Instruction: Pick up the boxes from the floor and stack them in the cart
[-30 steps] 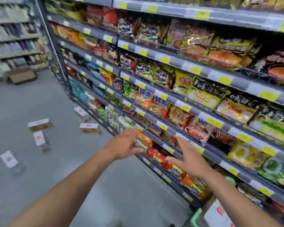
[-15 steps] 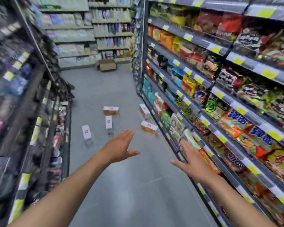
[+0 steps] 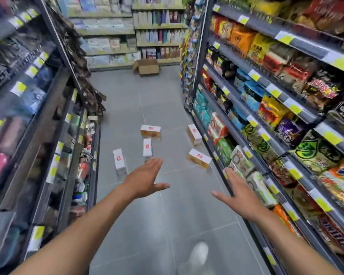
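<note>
1. Five boxes (image 3: pixel 150 131) lie scattered on the floor (image 3: pixel 167 215), beyond both hands.
2. Left hand (image 3: pixel 142 179) and right hand (image 3: pixel 239 194) are spread, empty, touching nothing.
3. Since earlier, the view has swung from the right shelves (image 3: pixel 276 92) down the aisle.

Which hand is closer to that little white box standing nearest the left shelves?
Left. The left hand hovers open just right of the box, short of it; the right hand is open too, far off by the right shelves.
</note>
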The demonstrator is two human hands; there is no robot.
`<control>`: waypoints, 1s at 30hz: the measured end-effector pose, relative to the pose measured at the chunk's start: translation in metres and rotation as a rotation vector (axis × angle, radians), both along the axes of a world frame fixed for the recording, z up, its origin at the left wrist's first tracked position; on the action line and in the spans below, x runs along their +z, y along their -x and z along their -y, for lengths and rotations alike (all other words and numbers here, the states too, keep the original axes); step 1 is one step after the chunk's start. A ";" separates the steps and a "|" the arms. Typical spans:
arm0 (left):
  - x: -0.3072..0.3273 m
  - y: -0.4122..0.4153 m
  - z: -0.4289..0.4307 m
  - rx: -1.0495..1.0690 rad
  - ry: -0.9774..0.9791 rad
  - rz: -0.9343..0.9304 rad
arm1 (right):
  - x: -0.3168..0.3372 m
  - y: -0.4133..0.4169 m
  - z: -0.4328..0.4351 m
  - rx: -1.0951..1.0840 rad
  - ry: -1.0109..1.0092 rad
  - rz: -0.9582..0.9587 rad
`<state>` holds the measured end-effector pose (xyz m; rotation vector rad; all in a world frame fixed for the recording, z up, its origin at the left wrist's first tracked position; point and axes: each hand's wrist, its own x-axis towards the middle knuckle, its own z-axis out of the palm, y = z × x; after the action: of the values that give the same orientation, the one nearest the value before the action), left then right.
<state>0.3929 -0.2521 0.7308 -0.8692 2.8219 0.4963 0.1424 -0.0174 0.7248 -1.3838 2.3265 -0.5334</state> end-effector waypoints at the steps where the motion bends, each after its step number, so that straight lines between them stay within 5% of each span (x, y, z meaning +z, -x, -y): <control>1: -0.002 0.012 0.012 0.006 -0.003 0.000 | -0.002 0.012 0.013 0.002 0.013 0.012; 21: -0.034 0.270 0.242 -0.018 -0.019 0.022 | -0.039 0.267 0.258 0.012 -0.107 0.061; 30: -0.095 0.397 0.408 -0.248 -0.041 0.051 | -0.090 0.353 0.378 -0.185 -0.188 0.169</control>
<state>-0.0041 -0.6604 0.6356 -0.5064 2.8084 0.4860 -0.2108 -0.3953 0.6343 -1.0062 2.3111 -0.4514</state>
